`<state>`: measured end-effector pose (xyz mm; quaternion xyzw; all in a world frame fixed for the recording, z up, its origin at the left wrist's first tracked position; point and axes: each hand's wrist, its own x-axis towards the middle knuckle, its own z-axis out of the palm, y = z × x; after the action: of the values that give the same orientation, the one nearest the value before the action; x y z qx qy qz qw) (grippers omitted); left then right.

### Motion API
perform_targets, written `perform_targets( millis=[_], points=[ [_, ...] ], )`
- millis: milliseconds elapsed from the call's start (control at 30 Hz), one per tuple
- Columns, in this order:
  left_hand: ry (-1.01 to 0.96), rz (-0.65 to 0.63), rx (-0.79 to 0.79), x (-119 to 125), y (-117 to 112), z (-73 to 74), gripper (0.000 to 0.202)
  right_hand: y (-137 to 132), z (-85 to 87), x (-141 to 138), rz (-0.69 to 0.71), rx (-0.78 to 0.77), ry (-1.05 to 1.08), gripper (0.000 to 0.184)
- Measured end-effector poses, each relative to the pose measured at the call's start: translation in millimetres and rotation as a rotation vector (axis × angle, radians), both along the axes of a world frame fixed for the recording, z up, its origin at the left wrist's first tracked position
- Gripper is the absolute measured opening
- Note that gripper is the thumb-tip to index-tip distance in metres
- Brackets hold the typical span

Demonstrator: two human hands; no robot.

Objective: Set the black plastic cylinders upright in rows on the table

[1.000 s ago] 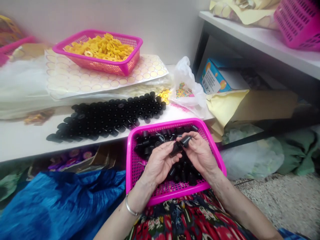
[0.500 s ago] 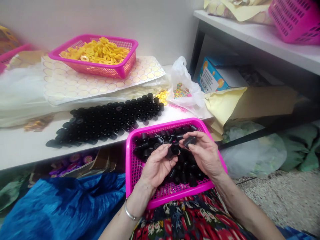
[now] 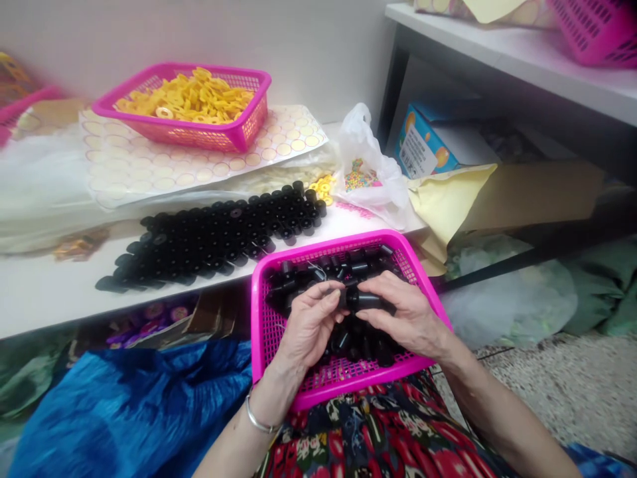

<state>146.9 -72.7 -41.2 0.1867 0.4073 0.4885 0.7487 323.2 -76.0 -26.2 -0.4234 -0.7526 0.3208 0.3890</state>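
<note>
My left hand (image 3: 311, 325) pinches a small black cylindrical piece (image 3: 343, 298) between thumb and fingertips. My right hand (image 3: 405, 315) is closed around a longer black plastic cylinder (image 3: 365, 300), thumb below and fingers above. The two pieces meet end to end, or nearly so; the fingers partly hide the joint. Both hands are over a pink plastic basket (image 3: 256, 312) on the lap, which holds many loose black cylinders (image 3: 343, 342). A thin pale thread or wire lies among them near the far side.
On the white table (image 3: 50, 292), black cylinders (image 3: 219, 232) stand packed in rows. Behind them a pink basket (image 3: 243, 129) of yellow rings (image 3: 199, 96) rests on sticker sheets. A plastic bag (image 3: 365, 153) holds colourful bits. A blue bag (image 3: 139, 405) lies below left.
My hands have brought the two black pieces together in line. The right hand has turned its cylinder level and moved slightly lower; the view has shifted a little.
</note>
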Motion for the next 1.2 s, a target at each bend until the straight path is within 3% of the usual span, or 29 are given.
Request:
perform_targets(
  millis=[200,400,567,733,933,1033,1133,1200],
  points=[
    [0.041,-0.002,-0.009,5.3,-2.1,0.2,0.028,-1.5,-9.0,-5.3,0.011,0.015,-0.009,0.027],
    [0.041,0.104,-0.026,11.0,-1.9,-1.5,0.036,-7.5,-33.9,-26.7,-0.11,0.198,0.012,0.061],
    [0.03,0.156,-0.006,4.2,0.2,-8.3,0.022,-6.3,-42.2,-38.2,-0.141,0.24,0.041,0.053],
    [0.0,0.146,-0.022,-5.3,2.5,-9.3,0.023,4.6,-33.7,-43.8,-0.069,0.239,0.041,0.05],
    [0.008,0.12,0.036,-21.9,2.9,-6.5,0.025,16.5,-14.1,-54.9,0.068,-0.04,0.065,0.032],
    [-0.025,0.067,0.029,-27.8,-0.9,-5.4,0.028,15.8,-9.5,-63.1,0.11,-0.087,0.056,0.028],
    [0.18,0.113,0.06,-39.0,-3.7,-7.0,0.039,24.0,-4.8,-68.1,0.091,-0.085,0.034,0.02],
    [0.533,0.246,0.166,-54.2,-4.2,-11.5,0.044,41.2,-4.1,-68.6,0.008,-0.05,0.014,0.017]
  ],
)
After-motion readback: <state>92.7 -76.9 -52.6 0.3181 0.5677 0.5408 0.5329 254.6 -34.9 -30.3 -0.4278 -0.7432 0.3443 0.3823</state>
